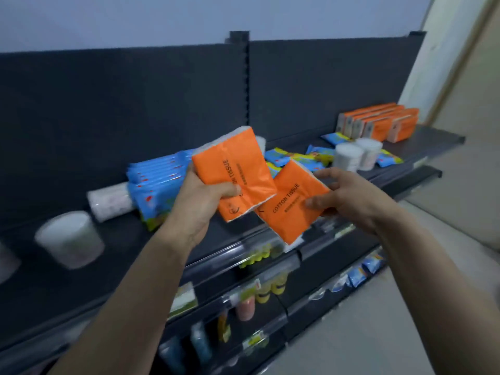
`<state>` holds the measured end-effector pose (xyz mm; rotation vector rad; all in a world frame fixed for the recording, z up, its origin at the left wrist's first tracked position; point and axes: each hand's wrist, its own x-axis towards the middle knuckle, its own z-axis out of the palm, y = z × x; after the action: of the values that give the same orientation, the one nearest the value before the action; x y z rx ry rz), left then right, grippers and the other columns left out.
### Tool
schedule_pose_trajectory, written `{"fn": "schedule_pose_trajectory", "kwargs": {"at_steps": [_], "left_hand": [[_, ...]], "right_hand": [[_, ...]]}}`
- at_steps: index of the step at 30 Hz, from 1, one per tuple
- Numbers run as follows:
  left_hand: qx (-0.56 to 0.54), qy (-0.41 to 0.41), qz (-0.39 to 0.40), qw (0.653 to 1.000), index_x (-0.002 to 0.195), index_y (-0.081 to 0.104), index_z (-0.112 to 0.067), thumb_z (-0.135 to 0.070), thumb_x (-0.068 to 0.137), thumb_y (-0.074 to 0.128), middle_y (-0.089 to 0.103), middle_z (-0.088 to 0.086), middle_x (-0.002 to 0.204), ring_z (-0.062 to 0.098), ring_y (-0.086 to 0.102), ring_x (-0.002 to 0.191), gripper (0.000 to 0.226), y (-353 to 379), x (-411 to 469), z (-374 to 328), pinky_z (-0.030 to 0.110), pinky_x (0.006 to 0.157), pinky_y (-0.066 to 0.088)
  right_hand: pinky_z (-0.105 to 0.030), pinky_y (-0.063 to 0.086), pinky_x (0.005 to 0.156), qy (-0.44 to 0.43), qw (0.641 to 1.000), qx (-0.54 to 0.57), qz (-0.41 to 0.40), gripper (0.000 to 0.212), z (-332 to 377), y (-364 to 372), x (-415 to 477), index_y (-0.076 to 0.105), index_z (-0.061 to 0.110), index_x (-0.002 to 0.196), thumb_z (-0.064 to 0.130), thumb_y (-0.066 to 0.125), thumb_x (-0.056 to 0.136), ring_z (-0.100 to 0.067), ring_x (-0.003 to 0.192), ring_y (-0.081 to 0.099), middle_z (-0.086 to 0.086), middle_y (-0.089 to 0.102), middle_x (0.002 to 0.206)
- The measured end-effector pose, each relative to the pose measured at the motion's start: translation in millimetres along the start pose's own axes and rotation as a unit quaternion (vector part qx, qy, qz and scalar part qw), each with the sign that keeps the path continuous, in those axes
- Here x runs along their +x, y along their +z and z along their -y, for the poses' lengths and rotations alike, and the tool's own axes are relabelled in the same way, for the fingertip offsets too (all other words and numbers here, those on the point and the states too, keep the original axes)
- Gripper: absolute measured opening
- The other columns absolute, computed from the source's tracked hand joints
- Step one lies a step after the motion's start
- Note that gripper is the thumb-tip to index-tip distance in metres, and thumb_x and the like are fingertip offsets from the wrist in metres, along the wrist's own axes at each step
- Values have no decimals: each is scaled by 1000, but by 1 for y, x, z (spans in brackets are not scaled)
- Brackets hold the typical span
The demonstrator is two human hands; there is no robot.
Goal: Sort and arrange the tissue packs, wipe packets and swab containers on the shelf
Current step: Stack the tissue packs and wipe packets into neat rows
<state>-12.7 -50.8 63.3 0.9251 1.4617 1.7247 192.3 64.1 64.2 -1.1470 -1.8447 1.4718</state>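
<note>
Both your forearms reach up from 6 o'clock over the shelf [127,247]. Your left hand [201,204] grips one orange tissue pack [230,169], thumb across its face. Your right hand [345,194] pinches a second pack [289,209]; the two packs' corners overlap. A row of orange packs [378,123] stands at 2 o'clock.

the dark metal shelf board [121,239] lies bare at the front between the upright clear round swab tub [69,239] and the row of blue wipe packets [157,185]; behind, a clear swab tub on its side [108,201] fills the gap. right of the middle, loose blue-yellow wipe packets [281,155] and two white round swab containers [357,155] crowd the board. a bare strip runs before the row of orange tissue packs [378,123]. before the middle, the upper held orange tissue pack [232,171] overlaps the lower held orange tissue pack [292,209].
</note>
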Motion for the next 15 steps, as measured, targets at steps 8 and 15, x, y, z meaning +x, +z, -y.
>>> {"fn": "schedule_pose_trajectory", "kwargs": {"at_steps": [8,15], "left_hand": [[-47,-4,40,998,108,61,-18,-35,90,57,73,-2,98,10,70,90,25,183,48,22,27,77,55],[-24,-12,35,999,117,40,-19,-22,84,67,62,-1,106,14,66,88,42,288,98,41,40,73,55]], "right_hand": [[-34,49,72,50,969,197,-137,15,-51,-168,8,56,13,81,-2,60,80,-18,68,60,-6,63,75],[-41,57,53,81,931,304,-185,21,-95,-257,33,48,14,109,4,54,91,-21,72,63,-9,62,88]]}}
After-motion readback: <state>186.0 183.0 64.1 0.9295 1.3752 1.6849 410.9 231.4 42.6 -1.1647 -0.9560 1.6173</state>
